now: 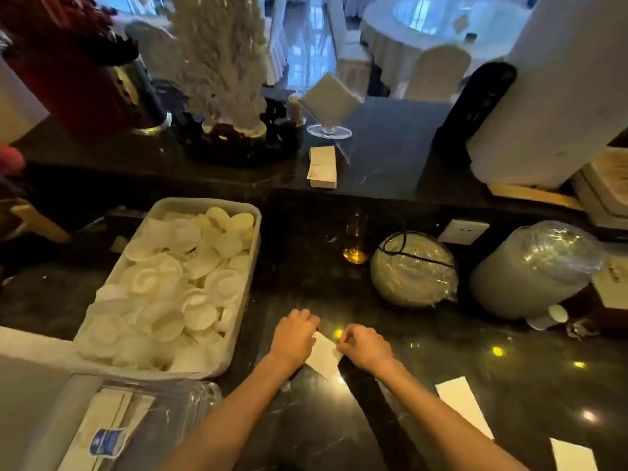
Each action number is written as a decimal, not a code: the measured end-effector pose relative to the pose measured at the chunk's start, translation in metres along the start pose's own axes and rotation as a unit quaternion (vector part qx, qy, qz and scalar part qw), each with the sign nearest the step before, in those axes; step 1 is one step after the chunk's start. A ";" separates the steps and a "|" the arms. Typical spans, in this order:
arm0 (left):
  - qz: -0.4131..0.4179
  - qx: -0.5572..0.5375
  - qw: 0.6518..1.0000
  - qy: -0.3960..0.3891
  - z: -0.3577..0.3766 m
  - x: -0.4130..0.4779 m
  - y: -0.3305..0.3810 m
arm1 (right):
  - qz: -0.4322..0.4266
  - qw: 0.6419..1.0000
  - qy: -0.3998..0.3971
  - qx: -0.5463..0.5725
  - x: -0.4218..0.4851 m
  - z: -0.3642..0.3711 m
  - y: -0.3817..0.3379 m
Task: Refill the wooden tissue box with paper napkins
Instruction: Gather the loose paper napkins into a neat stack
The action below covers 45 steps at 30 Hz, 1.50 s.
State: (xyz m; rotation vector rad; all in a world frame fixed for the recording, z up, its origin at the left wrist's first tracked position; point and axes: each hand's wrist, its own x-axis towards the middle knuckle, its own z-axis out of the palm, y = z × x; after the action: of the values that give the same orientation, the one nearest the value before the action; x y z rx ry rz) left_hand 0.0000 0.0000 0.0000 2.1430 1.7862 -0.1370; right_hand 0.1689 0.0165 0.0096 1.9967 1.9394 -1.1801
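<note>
A folded white paper napkin point(323, 356) lies on the dark marble counter point(306, 419) between my hands. My left hand point(295, 336) presses on its left edge with fingers curled. My right hand point(365, 345) pinches its right edge. Two more folded napkins lie flat at the near right, one point(464, 407) beyond the other point(572, 453). A plastic-wrapped pack of napkins point(112, 426) sits at the near left. A stack of folded napkins point(322, 166) rests on the raised ledge. No wooden tissue box is clearly in view.
A white tub point(253, 226) of small white dishes stands left of my hands. Two plastic-wrapped round bundles, one point(413, 268) near the other point(533, 270), sit at the right. On the ledge stand a glass napkin holder point(331, 100), a coral ornament point(224, 69) and a white cylinder point(557, 93).
</note>
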 end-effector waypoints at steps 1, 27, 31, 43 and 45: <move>0.002 0.020 1.000 -0.013 0.001 0.002 0.000 | -0.005 1.000 -0.006 -0.020 0.003 0.003 0.001; -0.019 -0.453 0.888 -0.084 -0.054 -0.030 0.072 | -0.016 0.905 0.056 0.422 -0.104 -0.037 0.089; 0.030 -0.409 0.907 -0.100 -0.043 -0.015 0.150 | 0.021 0.882 0.149 0.446 -0.144 -0.042 0.148; 0.016 -0.198 0.971 -0.136 0.030 0.021 0.276 | 0.173 0.897 0.229 0.337 -0.147 -0.026 0.248; 0.018 -0.160 0.978 -0.131 0.038 0.024 0.281 | 0.178 0.905 0.217 0.320 -0.140 -0.018 0.251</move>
State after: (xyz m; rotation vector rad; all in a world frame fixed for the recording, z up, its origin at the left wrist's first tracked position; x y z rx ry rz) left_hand 0.2821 -0.0310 0.0143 1.8356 1.5039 -0.1087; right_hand 0.4177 -0.1283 -0.0011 3.0089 1.2950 -1.4947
